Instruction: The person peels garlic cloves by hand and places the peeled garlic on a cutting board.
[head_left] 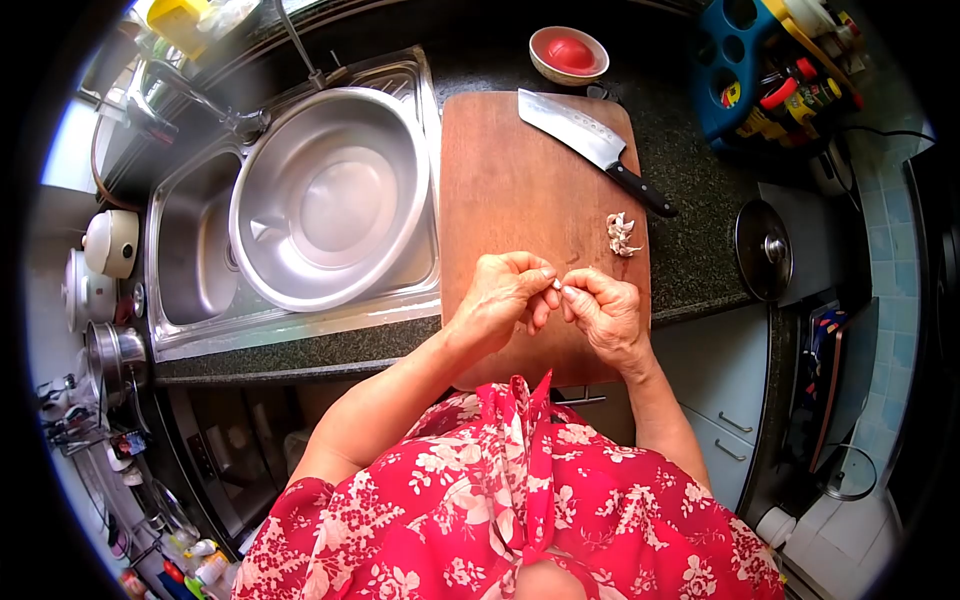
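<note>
The left hand [502,298] and the right hand [608,312] meet over the near half of the board, fingertips narrowed together around one small pale piece [557,284] that looks like a garlic clove, both hands pinching it. Too little of it shows between the fingers to tell its exact shape. From the piece, the garlic pile [621,236], whitish bits and skins in a loose heap, lies at 2 o'clock near the right edge of the wooden cutting board [485,170]. Between 12 and 1 o'clock, the knife [575,128] lies flat across the board, its broad blade pointing toward 10 o'clock and its black handle running toward 4 o'clock, with the butt past the board's edge. Beyond the far edge, at 12 o'clock, a small bowl [569,79] holds a rounded red thing [566,52]. At 10 o'clock, the wide metal basin [345,205] sits over the steel sink [198,250]. At 1 o'clock stands a blue rack [712,75] beside bottles; close to 3 o'clock is a dark round lid [757,262] with a knob. The red floral top [430,500] fills 6 o'clock.
</note>
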